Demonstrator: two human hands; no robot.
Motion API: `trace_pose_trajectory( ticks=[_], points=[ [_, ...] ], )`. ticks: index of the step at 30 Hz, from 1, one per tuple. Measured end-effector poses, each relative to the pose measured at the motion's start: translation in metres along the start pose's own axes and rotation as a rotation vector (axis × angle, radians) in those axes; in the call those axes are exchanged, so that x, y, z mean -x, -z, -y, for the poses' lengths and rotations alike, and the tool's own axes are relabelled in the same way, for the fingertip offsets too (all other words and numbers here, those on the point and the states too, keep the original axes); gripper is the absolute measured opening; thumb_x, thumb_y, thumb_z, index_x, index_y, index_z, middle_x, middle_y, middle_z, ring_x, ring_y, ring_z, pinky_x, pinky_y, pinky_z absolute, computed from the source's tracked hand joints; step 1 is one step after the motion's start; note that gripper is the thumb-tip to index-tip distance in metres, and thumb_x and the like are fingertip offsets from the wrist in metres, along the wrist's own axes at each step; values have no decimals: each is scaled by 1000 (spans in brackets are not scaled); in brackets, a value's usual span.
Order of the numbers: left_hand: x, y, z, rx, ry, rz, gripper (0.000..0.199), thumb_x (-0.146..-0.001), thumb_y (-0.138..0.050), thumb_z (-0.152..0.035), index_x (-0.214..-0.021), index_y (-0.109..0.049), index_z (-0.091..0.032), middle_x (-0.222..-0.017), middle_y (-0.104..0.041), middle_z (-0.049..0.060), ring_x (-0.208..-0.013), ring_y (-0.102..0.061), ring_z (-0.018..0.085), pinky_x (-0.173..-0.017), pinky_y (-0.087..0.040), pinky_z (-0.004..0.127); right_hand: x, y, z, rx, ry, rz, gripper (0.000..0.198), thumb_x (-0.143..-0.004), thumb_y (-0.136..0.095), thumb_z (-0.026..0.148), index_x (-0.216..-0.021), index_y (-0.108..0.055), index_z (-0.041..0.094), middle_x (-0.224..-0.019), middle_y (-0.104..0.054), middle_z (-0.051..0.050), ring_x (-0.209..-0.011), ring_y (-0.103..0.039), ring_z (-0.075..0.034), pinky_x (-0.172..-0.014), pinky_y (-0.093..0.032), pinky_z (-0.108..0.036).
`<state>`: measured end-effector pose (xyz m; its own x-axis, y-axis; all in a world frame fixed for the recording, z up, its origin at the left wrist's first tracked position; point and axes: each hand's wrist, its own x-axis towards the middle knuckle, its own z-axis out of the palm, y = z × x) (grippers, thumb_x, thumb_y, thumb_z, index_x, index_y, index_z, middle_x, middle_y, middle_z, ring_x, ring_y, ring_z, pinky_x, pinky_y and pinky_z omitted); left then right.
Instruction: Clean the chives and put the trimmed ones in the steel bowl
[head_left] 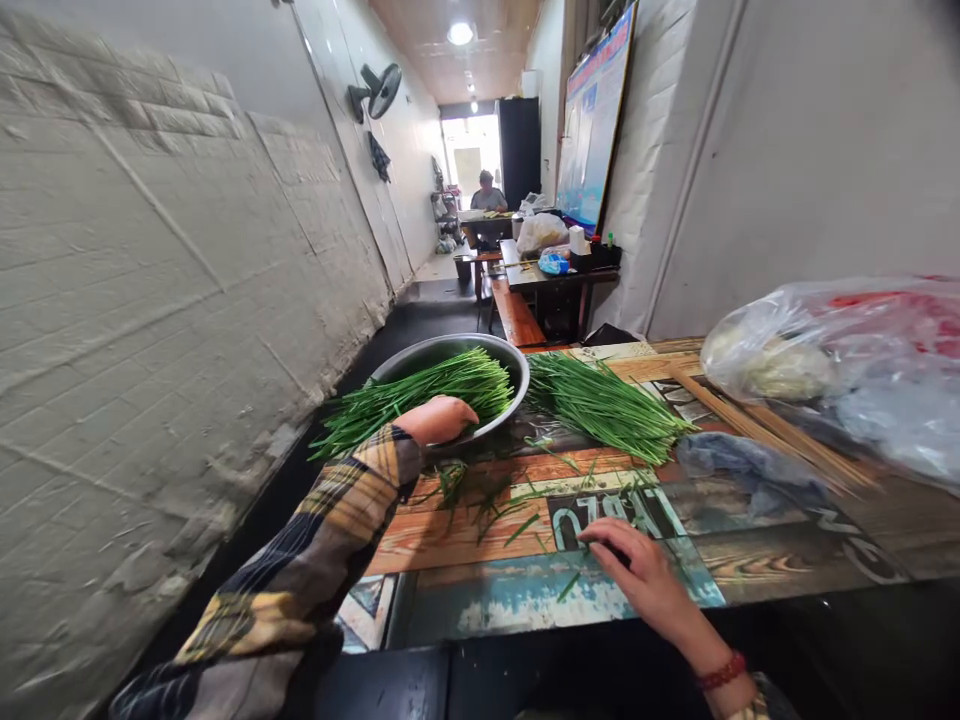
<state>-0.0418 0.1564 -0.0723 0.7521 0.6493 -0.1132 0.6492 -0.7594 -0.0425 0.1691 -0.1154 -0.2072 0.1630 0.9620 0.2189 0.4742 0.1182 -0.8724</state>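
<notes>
A bunch of long green chives lies across a metal bowl, its leafy ends hanging over the left rim. My left hand is at the bowl's near side with its fingers curled against these chives; the fingertips are partly hidden. Right of the bowl, a second chive bundle rests flat on the patterned table. Nearer to me, my right hand is open over the table's front part, fingers bent loosely and holding nothing. Loose green scraps are scattered between the hands and bundles.
A crumpled grey plastic bag and several wooden sticks lie at right, beside a big clear bag. A wall runs close along the left. Farther back stand a bench, another table and a seated person.
</notes>
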Motion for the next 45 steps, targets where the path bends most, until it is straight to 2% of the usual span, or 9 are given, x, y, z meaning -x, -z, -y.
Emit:
trace_pose_trajectory(
  ticks=[4, 7, 11, 15, 20, 30, 33, 40, 45],
  points=[
    [9, 12, -61, -15, -167, -153, 31, -89, -41, -17, -105, -65, -24, -113, -66, 5, -125, -46, 24, -112, -22, 49, 4, 0, -11, -250, -222, -445, 35, -89, -48, 50, -94, -64, 20, -78, -65, -5, -69, -58, -18, -66, -49, -30],
    [11, -3, -119, 46, -485, -160, 29, -92, -39, -23, -111, -60, -22, -114, -64, 8, -118, -51, 22, -111, -28, 43, 5, 0, -14, -414, -255, -725, 36, -90, -44, 53, -94, -58, 20, -69, -56, -1, -58, -48, -14, -54, -43, -26],
    [3, -59, -186, 133, -751, -198, 39, -91, -43, -27, -129, -50, -19, -139, -49, 11, -130, -44, 24, -107, -35, 39, 6, 0, -7, -396, -226, -710, 35, -92, -40, 51, -87, -55, 20, -64, -48, 1, -54, -42, -13, -49, -37, -25],
    [-18, -104, -226, 198, -756, -154, 53, -90, -42, -31, -141, -37, -16, -150, -37, 13, -138, -34, 27, -112, -30, 45, 6, 1, -5, -345, -211, -680, 37, -92, -41, 52, -82, -56, 20, -62, -47, 1, -56, -42, -13, -53, -39, -25],
    [-27, -106, -220, 231, -712, -162, 55, -92, -38, -39, -143, -36, -17, -152, -34, 11, -140, -31, 28, -115, -23, 50, 7, 3, -14, -290, -211, -632, 40, -91, -42, 55, -87, -58, 19, -67, -54, 0, -61, -49, -14, -58, -43, -25],
    [21, -84, -90, 44, -44, 9, 58, -92, -44, -38, -145, -32, -17, -155, -25, 13, -143, -24, 26, -116, -22, 47, 9, 10, -13, -316, -216, -478, 41, -90, -43, 55, -90, -63, 19, -67, -59, -2, -59, -54, -16, -57, -45, -27],
    [57, -75, -110, 67, -77, -117, 61, -91, -46, -39, -145, -30, -16, -156, -23, 14, -144, -20, 28, -117, -20, 50, 13, 10, -16, -327, -234, -461, 42, -88, -46, 56, -89, -63, 19, -69, -60, -3, -62, -55, -16, -60, -46, -27],
    [115, -91, -236, 286, -514, -69, 76, -90, -35, -59, -148, -21, -13, -155, -26, 14, -145, -20, 28, -118, -18, 47, 24, 8, -18, -384, -269, -653, 42, -87, -47, 58, -94, -62, 19, -76, -59, -2, -65, -53, -14, -63, -45, -26],
    [103, -112, -231, 301, -521, -145, 76, -90, -31, -61, -148, -22, -13, -155, -26, 14, -143, -23, 27, -119, -16, 44, 24, 10, -16, -343, -249, -588, 44, -87, -47, 59, -93, -63, 18, -77, -60, -2, -67, -54, -14, -64, -45, -26]
  ],
)
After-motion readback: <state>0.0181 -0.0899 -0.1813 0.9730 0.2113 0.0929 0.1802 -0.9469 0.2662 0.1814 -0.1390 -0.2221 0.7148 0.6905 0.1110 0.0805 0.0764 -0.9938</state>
